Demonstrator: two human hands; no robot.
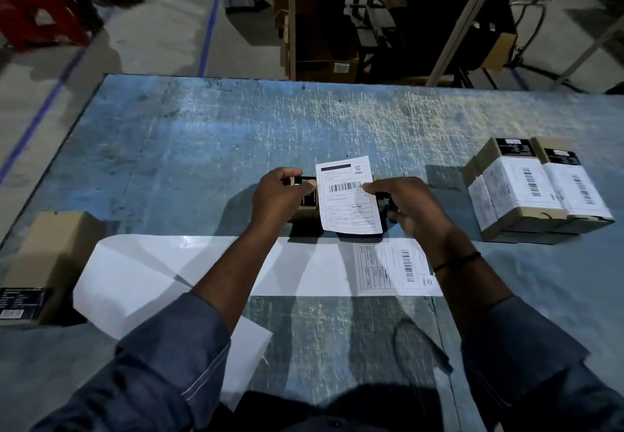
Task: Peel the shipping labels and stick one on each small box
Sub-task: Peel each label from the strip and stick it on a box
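**Peeled label poised over the box, one slip from a crooked stick**

Nearest you, the liner strip [202,269] lay across the counter [337,121] with one unpeeled label [398,269] at its right end, under your right forearm; a dragging sleeve could have lifted or creased it. Just beyond, your left hand [287,195] had its fingers wrapped round the small box [307,198], while your right hand [408,208] pinched the peeled shipping label [351,195] by its right edge, over the box; whether it touched yet, I could not tell. It sat slightly tilted and looked wider than the box, so pressing early risked a skewed, wrinkled stick. The unlabelled box [44,262] stood near the counter's left edge, the labelled boxes [540,191] stood to the right, and open room ran ahead to the far edge.
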